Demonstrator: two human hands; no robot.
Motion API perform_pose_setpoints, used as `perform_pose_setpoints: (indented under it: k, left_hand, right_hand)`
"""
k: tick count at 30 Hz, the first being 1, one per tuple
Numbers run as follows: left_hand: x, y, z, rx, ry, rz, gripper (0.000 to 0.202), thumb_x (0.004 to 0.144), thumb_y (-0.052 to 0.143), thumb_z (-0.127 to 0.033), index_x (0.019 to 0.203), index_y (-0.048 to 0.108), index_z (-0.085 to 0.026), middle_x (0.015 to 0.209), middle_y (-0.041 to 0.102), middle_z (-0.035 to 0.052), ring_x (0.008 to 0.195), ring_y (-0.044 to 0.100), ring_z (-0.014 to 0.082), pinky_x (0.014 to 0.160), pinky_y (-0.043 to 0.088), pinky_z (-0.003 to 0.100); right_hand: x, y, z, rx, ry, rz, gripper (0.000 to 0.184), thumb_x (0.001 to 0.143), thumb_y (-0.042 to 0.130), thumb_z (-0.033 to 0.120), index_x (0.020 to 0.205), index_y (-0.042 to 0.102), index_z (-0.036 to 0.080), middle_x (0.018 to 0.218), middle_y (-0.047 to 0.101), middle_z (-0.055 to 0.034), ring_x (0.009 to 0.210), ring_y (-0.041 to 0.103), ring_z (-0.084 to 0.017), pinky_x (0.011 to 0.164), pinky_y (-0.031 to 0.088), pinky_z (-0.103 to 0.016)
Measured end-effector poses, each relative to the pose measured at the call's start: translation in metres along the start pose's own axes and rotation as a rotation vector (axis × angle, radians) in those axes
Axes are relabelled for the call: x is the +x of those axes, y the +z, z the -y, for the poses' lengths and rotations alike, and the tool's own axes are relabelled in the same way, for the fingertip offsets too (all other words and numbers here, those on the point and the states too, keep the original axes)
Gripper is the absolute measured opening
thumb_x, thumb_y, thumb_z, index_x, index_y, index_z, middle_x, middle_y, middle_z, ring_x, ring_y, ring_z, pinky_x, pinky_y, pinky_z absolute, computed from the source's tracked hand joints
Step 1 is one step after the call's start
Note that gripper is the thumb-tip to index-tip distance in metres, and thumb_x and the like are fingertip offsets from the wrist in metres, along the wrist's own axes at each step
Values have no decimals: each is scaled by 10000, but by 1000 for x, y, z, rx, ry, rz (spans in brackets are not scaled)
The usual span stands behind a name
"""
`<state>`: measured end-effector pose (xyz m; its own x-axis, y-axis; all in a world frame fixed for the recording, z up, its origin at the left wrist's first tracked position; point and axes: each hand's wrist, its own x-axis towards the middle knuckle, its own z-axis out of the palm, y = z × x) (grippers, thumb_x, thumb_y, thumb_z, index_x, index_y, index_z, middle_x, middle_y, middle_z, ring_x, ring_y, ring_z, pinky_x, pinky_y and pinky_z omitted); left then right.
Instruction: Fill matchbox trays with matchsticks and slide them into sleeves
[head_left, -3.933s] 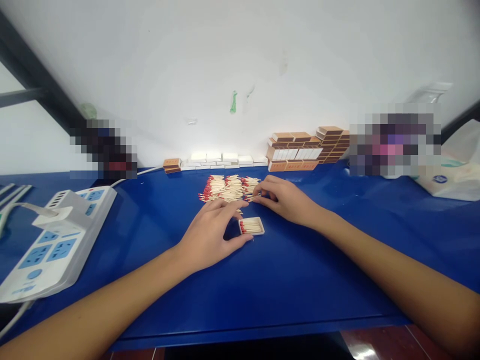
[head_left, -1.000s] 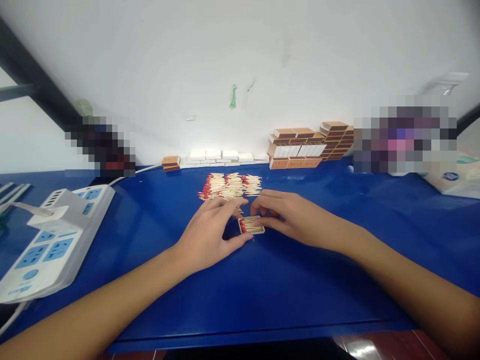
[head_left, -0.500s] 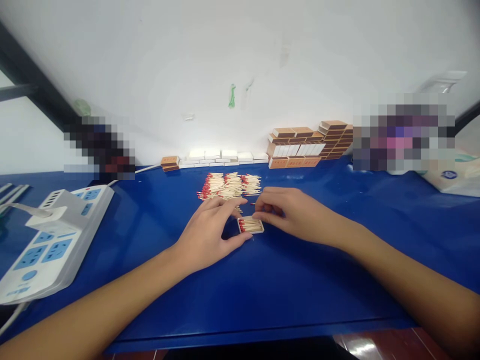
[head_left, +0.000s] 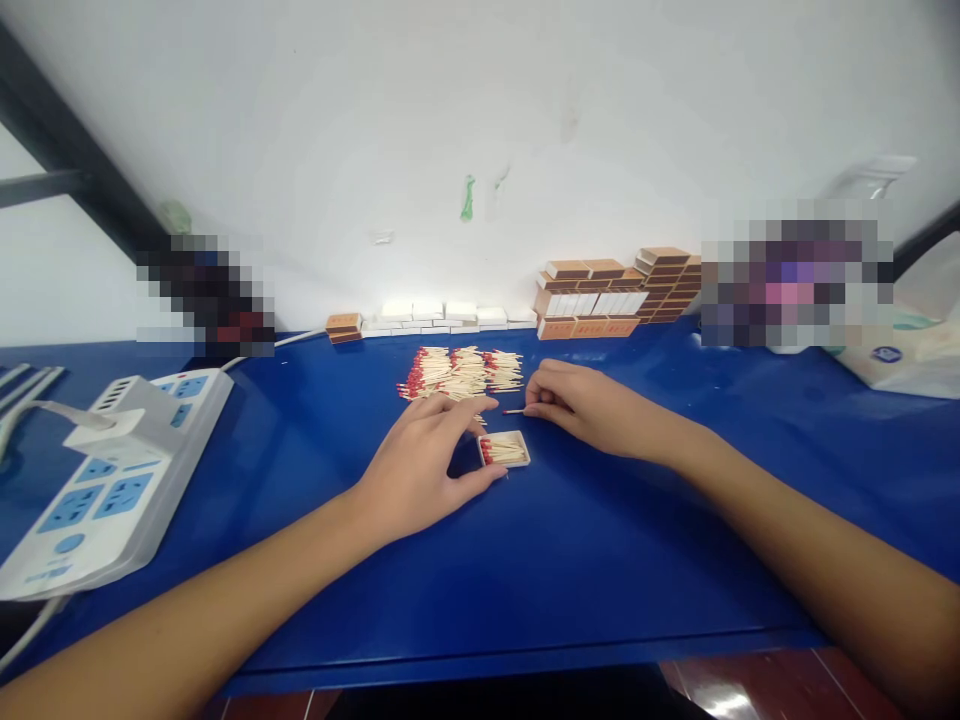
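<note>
A: Near zone, entry one. What is at the left hand (head_left: pixel 420 465)?

B: It lies palm down on the blue table (head_left: pixel 570 560), thumb and forefinger spread in a wide C. The matchbox tray (head_left: pixel 504 450), part filled with red heads to the left, sits at the mouth of that C. The thumb tip is at the tray's near-left corner and the forefinger reaches past its far side. Cannot tell whether either finger presses on it.

A: And the right hand (head_left: pixel 589 410)?

B: Just beyond the tray, fingers curled in. Thumb and forefinger are pinched on a single match (head_left: pixel 514 411), red head pointing left, low over the table and apart from the tray.

A: Further back?

B: The loose match pile (head_left: pixel 461 372), then white trays (head_left: pixel 442 317) and stacked brown boxes (head_left: pixel 615 290) along the wall. Power strip (head_left: pixel 112 470) well to the left.
</note>
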<state>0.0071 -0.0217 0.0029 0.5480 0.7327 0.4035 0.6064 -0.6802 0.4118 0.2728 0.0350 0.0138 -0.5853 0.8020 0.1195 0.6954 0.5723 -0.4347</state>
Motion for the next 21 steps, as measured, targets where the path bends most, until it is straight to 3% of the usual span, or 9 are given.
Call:
perform_pose_setpoints:
  k: [4,8,13,16,21]
  left_hand:
    - [0,0,1,8,-14,-8,636,888,807,-388,1428,508,-235,1108,779,37,1182,645,286,1074,503,486]
    - [0,-1,1,-3,-12,-10,636,885,809,-372,1426,503,-238,1116,780,36,1185,642,290,1077,499,496]
    - [0,0,0,-7,-15,-17,620,882,812,-370,1413,513,-253,1113,783,28,1191,643,283,1074,503,485]
    - [0,1,0,-6,-13,-21,610,887,806,-371,1412,518,-258,1107,782,29,1178,647,279,1073,504,488]
    - [0,1,1,-10,-9,-21,609,892,801,-367,1416,513,-258,1108,784,26,1173,650,278,1078,500,496]
  right_hand:
    - [-4,-4,18,43,-29,-28,217,1042,534,349,901,619,208,932,610,-48,790,555,-176,714,421,-309]
    - [-7,-3,34,110,-87,31,202,1034,569,335,887,625,208,862,605,-23,752,533,-161,679,400,-292]
    - [3,9,13,74,-72,-139,157,1030,580,340,1045,662,206,901,596,-32,746,527,-164,697,405,-295]
    - [12,16,-3,-16,-26,-168,193,1021,594,349,1124,667,203,973,590,-49,776,546,-172,711,404,-300]
    - [21,19,-7,-23,-1,-139,162,1034,562,316,976,641,187,940,591,-43,778,542,-168,705,395,-289]
